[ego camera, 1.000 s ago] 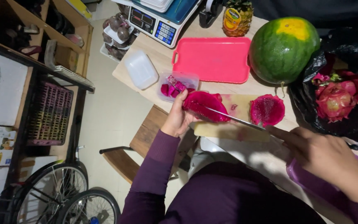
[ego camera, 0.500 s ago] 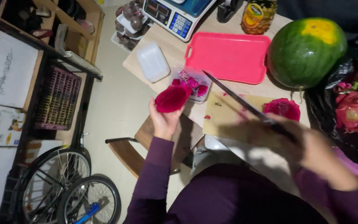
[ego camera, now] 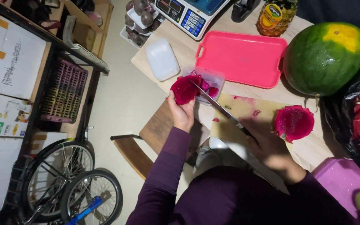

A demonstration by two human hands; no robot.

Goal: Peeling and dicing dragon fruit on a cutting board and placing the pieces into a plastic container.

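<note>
Holding a dragon fruit half (ego camera: 185, 89) cupped in its fingers, the left hand (ego camera: 182, 112) keeps the magenta flesh just over the near edge of a clear plastic container (ego camera: 213, 79) that already has pink fruit pieces in it. The right hand (ego camera: 267, 146) is clamped around the handle of a long knife (ego camera: 219, 107), whose blade runs up and left until its tip touches the held fruit. Between the two hands lies a pale cutting board (ego camera: 246, 109) on the wooden bench (ego camera: 180, 46), with the other dragon fruit half (ego camera: 293, 122) resting cut side up at its right end. Behind the board sit a pink tray (ego camera: 242, 58) and a large watermelon (ego camera: 326, 58).
</note>
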